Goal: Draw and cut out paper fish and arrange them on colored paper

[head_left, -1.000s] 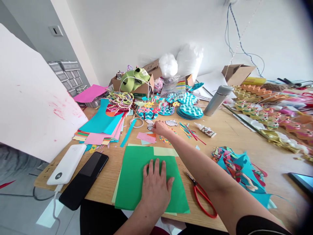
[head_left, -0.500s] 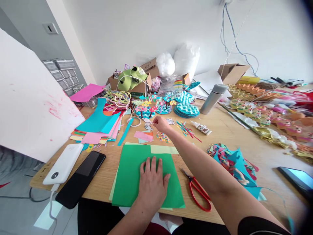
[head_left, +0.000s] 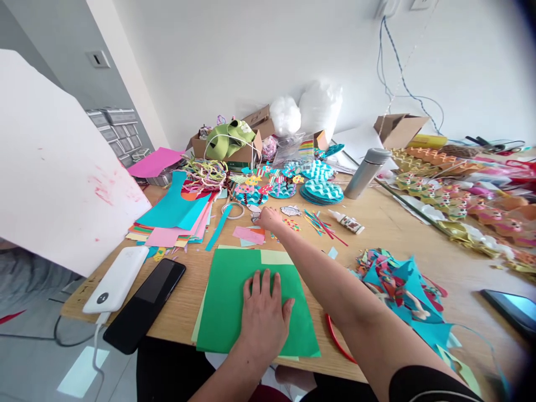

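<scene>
My left hand (head_left: 266, 312) lies flat with fingers spread on a green paper sheet (head_left: 226, 301), on top of pale sheets that stick out at its edges. Farther off, my right hand (head_left: 270, 218) reaches across the table, its fingers bent together at a small paper fish cutout (head_left: 255, 216). The fingertips partly cover that cutout. Another fish cutout (head_left: 290, 210) lies just right of this hand, near thin coloured paper strips (head_left: 319, 224). Confetti-like paper bits (head_left: 292, 224) are beside the wrist. Red-handled scissors (head_left: 335, 339) show only in part under my right forearm.
A glue bottle (head_left: 347, 221), steel flask (head_left: 367, 173) and scrap pile (head_left: 402, 279) are to the right. At left are a paper stack (head_left: 171, 209), tape roll (head_left: 235, 210), power bank (head_left: 116, 279) and phone (head_left: 144, 306). Wavy blue paper discs (head_left: 320, 191) stand behind.
My right hand has moved slightly left and nearer, down to the fish cutout. My right forearm now covers most of the scissors. My left hand stays on the green paper.
</scene>
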Tool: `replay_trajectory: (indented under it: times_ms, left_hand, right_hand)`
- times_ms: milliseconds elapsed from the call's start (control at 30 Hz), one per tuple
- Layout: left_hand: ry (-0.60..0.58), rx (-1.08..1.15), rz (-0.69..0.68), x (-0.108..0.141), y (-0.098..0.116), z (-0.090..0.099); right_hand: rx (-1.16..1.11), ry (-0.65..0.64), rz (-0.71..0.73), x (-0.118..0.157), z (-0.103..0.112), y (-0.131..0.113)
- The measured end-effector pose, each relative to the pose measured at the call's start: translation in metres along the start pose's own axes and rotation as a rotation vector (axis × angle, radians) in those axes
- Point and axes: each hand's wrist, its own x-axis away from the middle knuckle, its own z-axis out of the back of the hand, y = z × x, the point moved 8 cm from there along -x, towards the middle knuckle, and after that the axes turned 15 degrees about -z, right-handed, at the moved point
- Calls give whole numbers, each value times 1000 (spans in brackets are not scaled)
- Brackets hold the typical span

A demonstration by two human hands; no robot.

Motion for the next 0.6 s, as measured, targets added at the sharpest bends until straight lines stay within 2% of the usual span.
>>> replay_trajectory:
  times_ms: [200, 300, 400, 533, 600]
  left_hand:
    - [-15, 5, 3, 0, 0, 0]
    - [-19, 10, 4, -1, 0, 1]
    - [-25, 22, 3, -1, 0, 1]
    - [-20, 31, -4, -2, 0, 3]
    - [-17, 34, -6, -2, 0, 5]
  right_hand:
    - [-20, -12, -18, 1, 5, 0]
    - [-90, -23, 15, 5, 10, -5]
    - [-187, -36, 71, 12, 23, -6]
    - [-321, -73, 168, 37, 45, 14]
    - [-365, -143, 222, 58, 47, 32]
